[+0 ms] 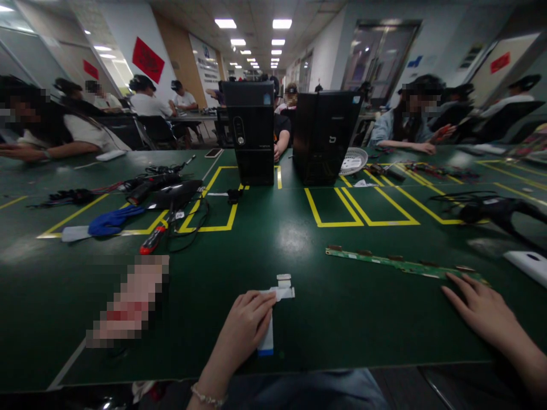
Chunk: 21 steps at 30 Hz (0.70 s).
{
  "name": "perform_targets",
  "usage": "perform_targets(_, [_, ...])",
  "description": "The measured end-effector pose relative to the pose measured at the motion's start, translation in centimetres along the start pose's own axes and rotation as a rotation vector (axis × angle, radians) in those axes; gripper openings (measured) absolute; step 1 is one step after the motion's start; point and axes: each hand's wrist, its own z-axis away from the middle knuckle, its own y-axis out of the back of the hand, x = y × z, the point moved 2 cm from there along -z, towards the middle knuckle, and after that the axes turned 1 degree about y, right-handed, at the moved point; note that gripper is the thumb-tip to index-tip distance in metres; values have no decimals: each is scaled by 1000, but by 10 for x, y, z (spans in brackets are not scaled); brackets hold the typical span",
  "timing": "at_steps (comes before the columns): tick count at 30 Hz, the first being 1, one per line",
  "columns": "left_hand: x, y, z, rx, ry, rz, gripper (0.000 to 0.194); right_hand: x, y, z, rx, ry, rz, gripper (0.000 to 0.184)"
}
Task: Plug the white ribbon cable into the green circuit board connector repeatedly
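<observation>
You're seemingly steadying flat white ribbon cable (265,337), six o'clock: left hand (252,319) bunched, grip unclear. Right hand (485,310) spread, touching slim green circuit board (397,264), four o'clock. Next move likely needing light pinch.

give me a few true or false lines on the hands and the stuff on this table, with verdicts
1. The left hand is on a white flat cable. True.
2. The right hand is on that cable too. False: its fingers are at the green circuit board.
3. Two black computer towers stand on the table. True.
4. The blue glove lies right of both towers. False: left of them.
5. The screwdriver's handle is red and black. True.
</observation>
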Motion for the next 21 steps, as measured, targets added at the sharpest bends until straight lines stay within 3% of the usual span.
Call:
perform_targets(4, [2, 1, 0, 0, -17, 23, 31, -39, 17, -18, -11, 158, -59, 79])
perform_targets(9, [2, 2, 0, -14, -17, 26, 30, -107, 37, -29, 31, 385, -175, 70])
perform_targets(16, [2, 1, 1, -9, -29, 24, 29, -200, 65, -30, 72, 556, -219, 60])
perform_targets(21, [0, -1, 1, 5, -36, 18, 28, -251, 76, -32, 55, 666, -276, 58])
